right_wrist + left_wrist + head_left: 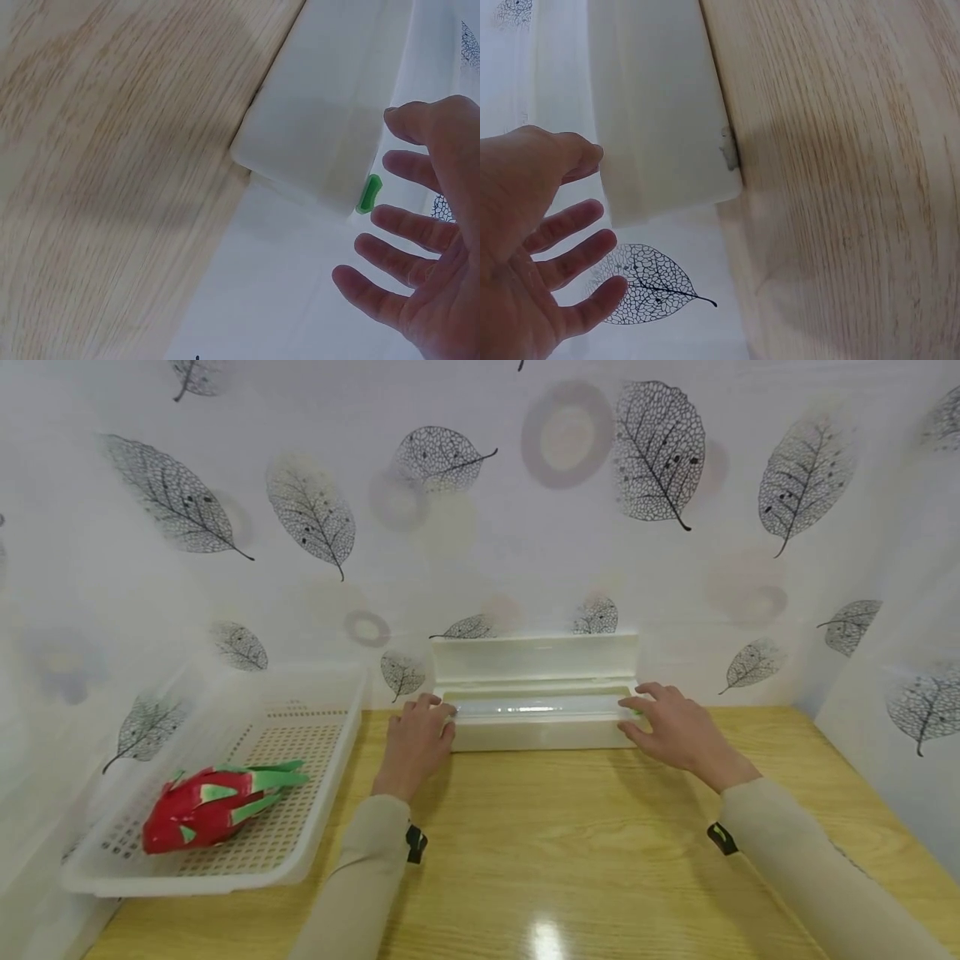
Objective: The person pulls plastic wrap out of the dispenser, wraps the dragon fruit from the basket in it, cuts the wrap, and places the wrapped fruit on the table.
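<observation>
My left hand (415, 745) and my right hand (673, 723) are at the two ends of the white dispenser box (538, 732), which stands at 12 o'clock from me on the wooden table (570, 843), against the wall, its lid up. The fingers of both hands are spread and nearly straight; they hold nothing and only come close to the box ends. A green tab (368, 193) is at the right end. I judge I am just taking hold of the box; next, both hands should close evenly on its ends. The basket (330, 793) with a dragon fruit (213, 803) is at 9 o'clock.

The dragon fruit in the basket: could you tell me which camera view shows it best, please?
The head view: the dragon fruit lies whole in the white basket. Both wrist views show only the box ends, table and hands, not the fruit.
</observation>
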The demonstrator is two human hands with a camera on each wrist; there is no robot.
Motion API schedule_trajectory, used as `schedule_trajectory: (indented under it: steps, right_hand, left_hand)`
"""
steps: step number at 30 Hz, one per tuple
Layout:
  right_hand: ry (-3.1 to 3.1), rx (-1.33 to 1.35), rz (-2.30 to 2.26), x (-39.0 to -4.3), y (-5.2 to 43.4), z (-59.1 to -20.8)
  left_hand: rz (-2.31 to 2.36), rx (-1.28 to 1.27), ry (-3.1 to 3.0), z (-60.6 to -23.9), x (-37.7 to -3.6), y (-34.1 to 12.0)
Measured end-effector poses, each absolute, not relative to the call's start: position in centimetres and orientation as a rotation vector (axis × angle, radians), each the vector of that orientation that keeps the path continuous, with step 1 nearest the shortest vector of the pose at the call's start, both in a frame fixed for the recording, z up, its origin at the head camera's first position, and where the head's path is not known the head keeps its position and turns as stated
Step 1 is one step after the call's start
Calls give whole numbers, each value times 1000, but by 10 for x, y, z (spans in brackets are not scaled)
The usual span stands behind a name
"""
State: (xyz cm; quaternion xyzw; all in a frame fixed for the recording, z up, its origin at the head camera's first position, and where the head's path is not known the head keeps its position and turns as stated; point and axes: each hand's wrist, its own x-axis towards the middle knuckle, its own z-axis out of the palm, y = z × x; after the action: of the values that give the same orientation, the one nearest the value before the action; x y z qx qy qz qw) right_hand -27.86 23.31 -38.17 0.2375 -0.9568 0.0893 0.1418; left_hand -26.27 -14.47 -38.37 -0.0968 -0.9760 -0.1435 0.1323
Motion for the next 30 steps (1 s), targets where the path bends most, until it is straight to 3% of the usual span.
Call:
schedule_trajectory:
  steps: [30]
  right_hand:
    - [-2782, 724, 331, -290, 229, -376]
  left_hand:
    - [-620, -135, -2788, -394, -276, -143]
